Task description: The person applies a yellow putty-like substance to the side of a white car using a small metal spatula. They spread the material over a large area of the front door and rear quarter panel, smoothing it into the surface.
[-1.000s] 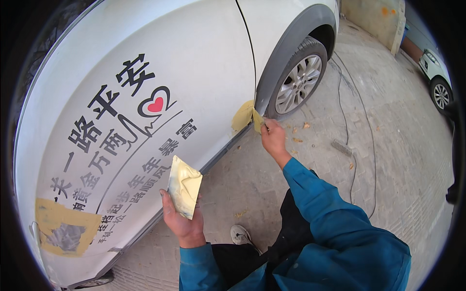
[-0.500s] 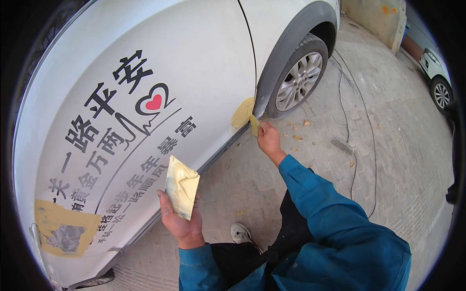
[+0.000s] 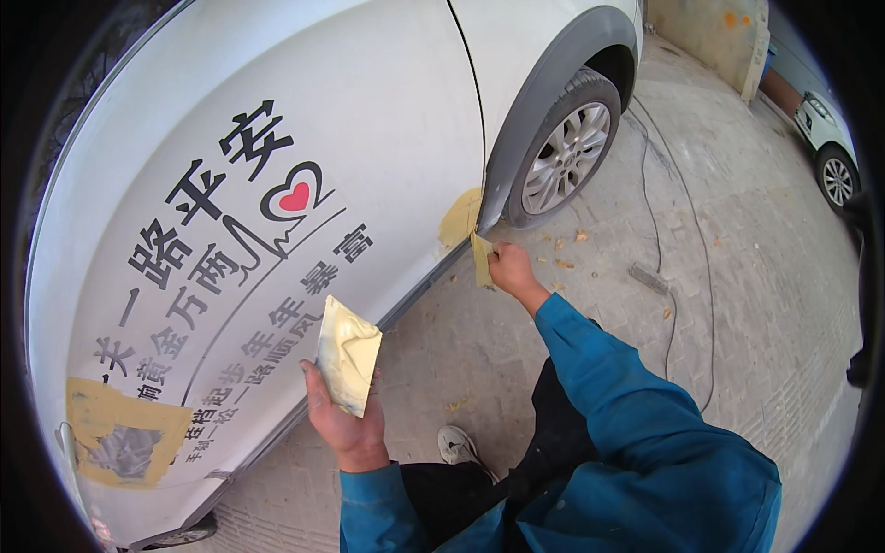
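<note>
My left hand [image 3: 348,419] is closed around the lower end of a flat board [image 3: 361,339] with a thick mound of pale yellow body filler on it. Between the fingers of my right hand [image 3: 514,270] is a thin yellowish filler spreader [image 3: 482,260], its tip just below the car's lower edge. Beside the wheel arch, a yellow filler patch [image 3: 459,218] covers the low corner of the white car door [image 3: 387,120]. Farther left on the door is a larger filler patch [image 3: 88,410] with a grey middle.
The wheel [image 3: 572,152] stands right of the patch under a grey arch trim. A cable runs over the paved ground [image 3: 737,304] to a small grey block [image 3: 650,277]. Dry leaves lie near the wheel. Another white car [image 3: 827,138] is parked far right.
My right hand has drawn the spreader slightly down and away from the small patch by the wheel arch. My left hand with the board has hardly moved.
</note>
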`<act>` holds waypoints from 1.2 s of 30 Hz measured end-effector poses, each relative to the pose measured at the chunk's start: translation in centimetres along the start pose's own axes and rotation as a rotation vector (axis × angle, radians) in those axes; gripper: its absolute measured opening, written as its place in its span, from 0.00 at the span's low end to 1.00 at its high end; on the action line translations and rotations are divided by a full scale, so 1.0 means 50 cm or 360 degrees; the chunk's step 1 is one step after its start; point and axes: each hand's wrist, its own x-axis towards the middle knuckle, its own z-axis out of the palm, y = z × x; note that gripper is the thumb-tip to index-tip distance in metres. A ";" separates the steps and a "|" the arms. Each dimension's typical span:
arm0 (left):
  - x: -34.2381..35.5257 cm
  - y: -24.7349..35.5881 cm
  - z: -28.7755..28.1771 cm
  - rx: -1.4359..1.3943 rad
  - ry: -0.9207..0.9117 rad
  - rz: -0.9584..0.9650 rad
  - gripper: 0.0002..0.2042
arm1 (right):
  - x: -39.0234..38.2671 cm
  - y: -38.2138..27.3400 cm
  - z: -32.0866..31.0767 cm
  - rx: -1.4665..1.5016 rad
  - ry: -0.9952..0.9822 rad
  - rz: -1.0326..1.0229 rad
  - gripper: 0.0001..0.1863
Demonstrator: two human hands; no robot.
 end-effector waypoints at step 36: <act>-0.007 -0.115 0.004 -0.0003 -0.0336 -0.0406 0.27 | -0.221 -0.412 -0.324 0.1431 -0.0050 -0.0176 0.19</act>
